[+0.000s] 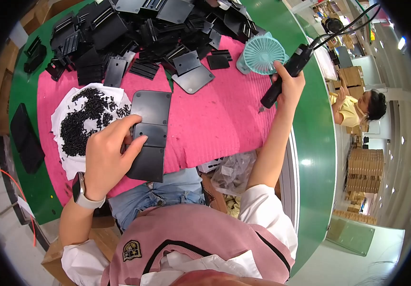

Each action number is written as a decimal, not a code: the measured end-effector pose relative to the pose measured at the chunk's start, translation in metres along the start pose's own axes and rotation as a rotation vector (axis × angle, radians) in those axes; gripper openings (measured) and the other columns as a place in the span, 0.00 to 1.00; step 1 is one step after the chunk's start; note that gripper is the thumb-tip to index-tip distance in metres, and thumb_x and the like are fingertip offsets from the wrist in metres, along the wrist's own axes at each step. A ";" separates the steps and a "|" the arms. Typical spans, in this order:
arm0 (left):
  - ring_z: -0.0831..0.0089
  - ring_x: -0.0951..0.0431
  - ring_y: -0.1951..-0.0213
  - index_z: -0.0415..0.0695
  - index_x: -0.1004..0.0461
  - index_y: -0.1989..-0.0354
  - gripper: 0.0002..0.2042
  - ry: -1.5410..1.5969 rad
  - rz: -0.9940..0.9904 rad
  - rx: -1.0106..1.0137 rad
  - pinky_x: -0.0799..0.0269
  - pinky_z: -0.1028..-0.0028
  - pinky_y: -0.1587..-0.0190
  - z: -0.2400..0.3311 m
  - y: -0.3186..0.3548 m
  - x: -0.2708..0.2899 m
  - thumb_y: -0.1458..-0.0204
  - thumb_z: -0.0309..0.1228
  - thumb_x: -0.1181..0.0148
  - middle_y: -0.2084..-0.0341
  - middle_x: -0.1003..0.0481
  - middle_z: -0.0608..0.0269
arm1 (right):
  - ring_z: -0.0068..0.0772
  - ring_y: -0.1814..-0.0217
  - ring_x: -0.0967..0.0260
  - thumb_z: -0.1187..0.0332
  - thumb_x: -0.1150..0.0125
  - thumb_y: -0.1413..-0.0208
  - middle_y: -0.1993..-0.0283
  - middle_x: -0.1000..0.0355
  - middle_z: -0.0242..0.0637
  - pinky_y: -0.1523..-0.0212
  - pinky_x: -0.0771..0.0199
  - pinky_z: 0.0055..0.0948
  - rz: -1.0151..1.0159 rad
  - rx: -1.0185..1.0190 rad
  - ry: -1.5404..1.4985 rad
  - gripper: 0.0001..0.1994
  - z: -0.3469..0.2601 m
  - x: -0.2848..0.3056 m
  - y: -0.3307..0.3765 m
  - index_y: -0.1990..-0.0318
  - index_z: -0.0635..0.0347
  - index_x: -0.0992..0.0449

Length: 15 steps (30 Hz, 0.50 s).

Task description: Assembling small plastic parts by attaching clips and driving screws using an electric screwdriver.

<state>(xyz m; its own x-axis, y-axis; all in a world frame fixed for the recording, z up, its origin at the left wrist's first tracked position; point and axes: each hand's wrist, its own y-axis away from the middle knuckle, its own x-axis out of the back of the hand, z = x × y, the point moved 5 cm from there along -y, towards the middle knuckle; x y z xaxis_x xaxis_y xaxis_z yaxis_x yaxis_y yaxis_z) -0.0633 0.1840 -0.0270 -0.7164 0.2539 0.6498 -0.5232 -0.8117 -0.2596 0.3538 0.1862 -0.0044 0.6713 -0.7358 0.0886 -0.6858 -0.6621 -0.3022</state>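
My left hand [110, 155] grips the left side of a long black plastic panel [150, 107], thumb on its face near the middle; its other fingers are partly hidden. The panel lies over the pink cloth [215, 124], its lower end by the cloth's near edge. In my right hand [290, 86] is a black corded electric screwdriver [301, 57], tilted with its bit pointing down and left, off the panel. Left of the panel, a heap of small black screws [79, 126] rests on a white cloth [72, 164].
A big pile of black plastic parts [105, 28] covers the far side of the green table [310, 162]. A light-blue fan [264, 53] stands beside the screwdriver. Another black panel [26, 138] lies at the left edge. Beyond the table, a person in yellow [353, 109] is near stacked cartons [365, 170].
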 end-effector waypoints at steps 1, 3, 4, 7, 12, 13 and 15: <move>0.72 0.33 0.83 0.39 0.27 0.58 0.15 0.020 0.016 -0.013 0.39 0.74 0.80 -0.002 0.001 -0.001 0.56 0.25 0.36 0.82 0.32 0.61 | 0.22 0.83 0.36 0.78 0.30 0.61 0.76 0.33 0.31 0.81 0.37 0.21 0.003 -0.002 -0.001 0.15 -0.001 -0.003 0.000 0.67 0.64 0.32; 0.77 0.38 0.85 0.39 0.26 0.57 0.15 0.037 0.029 -0.028 0.44 0.76 0.82 -0.003 0.000 -0.001 0.55 0.23 0.36 0.83 0.34 0.63 | 0.21 0.83 0.36 0.77 0.29 0.61 0.78 0.34 0.30 0.81 0.38 0.20 0.010 0.040 0.018 0.15 -0.006 -0.010 0.001 0.69 0.63 0.32; 0.77 0.38 0.85 0.39 0.26 0.57 0.15 0.051 0.030 -0.022 0.44 0.76 0.82 -0.004 0.000 -0.002 0.56 0.23 0.36 0.84 0.34 0.63 | 0.21 0.83 0.36 0.77 0.29 0.61 0.78 0.34 0.30 0.81 0.38 0.20 0.014 0.037 0.017 0.15 -0.007 -0.012 0.001 0.69 0.63 0.32; 0.78 0.39 0.85 0.39 0.26 0.57 0.15 0.058 0.021 -0.008 0.45 0.76 0.82 -0.004 0.000 -0.002 0.56 0.23 0.36 0.84 0.34 0.64 | 0.20 0.84 0.37 0.74 0.28 0.61 0.78 0.34 0.29 0.82 0.38 0.20 -0.008 0.057 0.044 0.16 -0.011 -0.017 0.003 0.70 0.61 0.33; 0.71 0.31 0.84 0.40 0.27 0.58 0.15 0.015 -0.035 0.040 0.37 0.73 0.80 0.000 -0.002 -0.001 0.56 0.26 0.35 0.83 0.31 0.60 | 0.22 0.84 0.36 0.72 0.29 0.57 0.76 0.32 0.31 0.83 0.37 0.20 0.008 0.069 0.069 0.14 -0.010 -0.016 0.005 0.68 0.63 0.31; 0.70 0.31 0.84 0.40 0.27 0.58 0.15 0.014 -0.033 0.042 0.37 0.73 0.80 0.000 -0.002 0.000 0.56 0.26 0.35 0.83 0.31 0.60 | 0.22 0.84 0.36 0.71 0.28 0.57 0.76 0.32 0.31 0.84 0.37 0.20 0.006 0.070 0.063 0.14 -0.011 -0.017 0.006 0.68 0.63 0.31; 0.70 0.31 0.84 0.40 0.26 0.58 0.15 0.013 -0.031 0.045 0.37 0.72 0.80 0.000 -0.002 0.000 0.56 0.26 0.35 0.83 0.31 0.60 | 0.22 0.85 0.36 0.70 0.29 0.56 0.76 0.32 0.31 0.84 0.37 0.20 0.019 0.083 0.066 0.15 -0.013 -0.016 0.007 0.67 0.63 0.31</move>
<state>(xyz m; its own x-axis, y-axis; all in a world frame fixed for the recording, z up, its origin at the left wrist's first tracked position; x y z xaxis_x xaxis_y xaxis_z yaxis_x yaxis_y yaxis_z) -0.0619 0.1852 -0.0265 -0.7061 0.2859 0.6478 -0.5242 -0.8261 -0.2068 0.3347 0.1914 0.0048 0.6364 -0.7579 0.1437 -0.6710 -0.6357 -0.3816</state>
